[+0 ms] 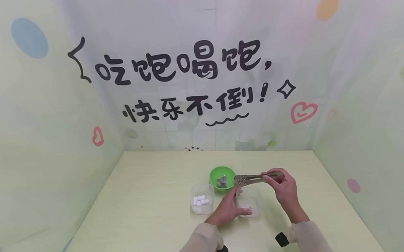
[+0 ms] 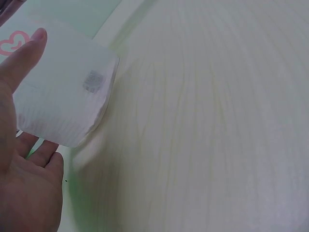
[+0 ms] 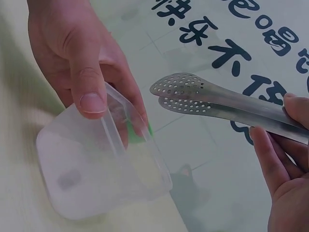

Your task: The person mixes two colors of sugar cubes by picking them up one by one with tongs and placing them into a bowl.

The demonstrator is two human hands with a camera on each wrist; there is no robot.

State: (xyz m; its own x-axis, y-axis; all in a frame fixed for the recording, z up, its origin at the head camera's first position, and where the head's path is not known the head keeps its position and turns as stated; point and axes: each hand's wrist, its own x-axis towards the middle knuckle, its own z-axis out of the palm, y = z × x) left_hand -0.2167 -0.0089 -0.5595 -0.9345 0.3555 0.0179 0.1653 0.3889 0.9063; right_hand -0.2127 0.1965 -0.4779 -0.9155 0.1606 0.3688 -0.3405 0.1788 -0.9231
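My left hand [image 1: 227, 209] grips a clear plastic tub [image 1: 254, 197], thumb on the near side and fingers round the far side. The tub [image 3: 82, 164] is tilted in the right wrist view, and one small dark piece [image 3: 70, 179] shows through its cloudy wall. In the left wrist view the same dark piece [image 2: 93, 81] shows beside the thumb. My right hand [image 1: 286, 192] holds metal tongs [image 1: 253, 179] by their closed end. Their perforated tips [image 3: 178, 86] lie close together, pointing left above the tub, with nothing visible between them.
A green bowl [image 1: 213, 175] with several greyish cubes [image 1: 222, 182] stands just behind my left hand. Left of that hand is another clear tub [image 1: 194, 209] holding several white cubes [image 1: 200, 200]. The pale wooden table [image 1: 141, 204] meets printed curtain walls on three sides.
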